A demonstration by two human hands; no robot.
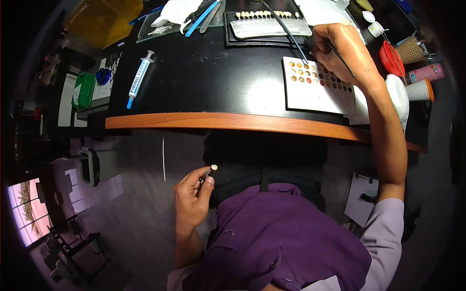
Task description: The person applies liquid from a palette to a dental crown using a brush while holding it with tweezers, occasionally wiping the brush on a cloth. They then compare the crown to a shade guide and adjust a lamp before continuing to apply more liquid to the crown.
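1. Pale piece (pixel 214 167): one, small and tooth-like; cream-white, with a darker patch on its upper face; finer detail too small to tell; located at 7 o'clock from the view's centre, short of the tabletop (pixel 194 87), at the tip of a dark holder (pixel 203 179).
2. Left hand (pixel 191 201): at 7 o'clock; fingers closed in a pinch about the dark holder, thumb on the near side; pale piece clear of the fingertips.
3. Right hand (pixel 347 43): at 2 o'clock; fingers curled in nearly closed on a slim dark handle (pixel 341 58), which slants toward 5 o'clock; its working end hidden.
4. Palette (pixel 310 99): white, rectangular, at 2 o'clock, below the right hand; rows of round wells in ochre, orange, brown and red; lower part plain white.
5. Long dark rod (pixel 286 29): slanting from 12 o'clock down to the palette's upper edge.
6. Shade tabs (pixel 262 14): a row of cream tooth shapes, between 12 and 1 o'clock.
7. Syringe (pixel 139 80): white with blue tip, at 10 o'clock, lettered "FIRING PASTE"; red bowl (pixel 390 59) at 2 o'clock, beyond the right hand.
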